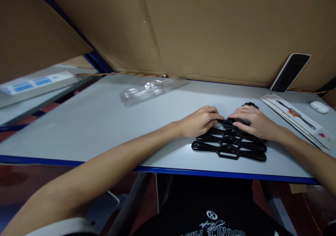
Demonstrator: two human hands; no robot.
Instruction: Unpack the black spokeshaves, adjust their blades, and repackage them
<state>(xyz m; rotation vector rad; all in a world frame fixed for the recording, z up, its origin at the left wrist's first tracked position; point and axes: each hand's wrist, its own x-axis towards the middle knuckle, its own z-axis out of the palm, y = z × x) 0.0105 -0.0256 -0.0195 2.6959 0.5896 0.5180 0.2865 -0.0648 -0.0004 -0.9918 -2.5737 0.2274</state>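
Note:
Several black two-handled spokeshaves (228, 150) lie in a row, one behind another, near the front edge of the table. At the far side of the row, my left hand (203, 120) closes its fingers on the left end of a spokeshave (228, 122). My right hand (250, 120) curls over the same tool's right side, covering its handle. Beyond the right-hand knuckles, part of another black piece (250, 104) shows; the rest of it is hidden. The right forearm hangs over the right ends of the row.
Clear plastic packaging (153, 89) lies on the grey table (86, 124) at the back left. Printed cards (296, 115) showing a spokeshave are to the right, beside a white earbud case (319, 106). A phone (291, 72) leans on the cardboard wall (210, 33).

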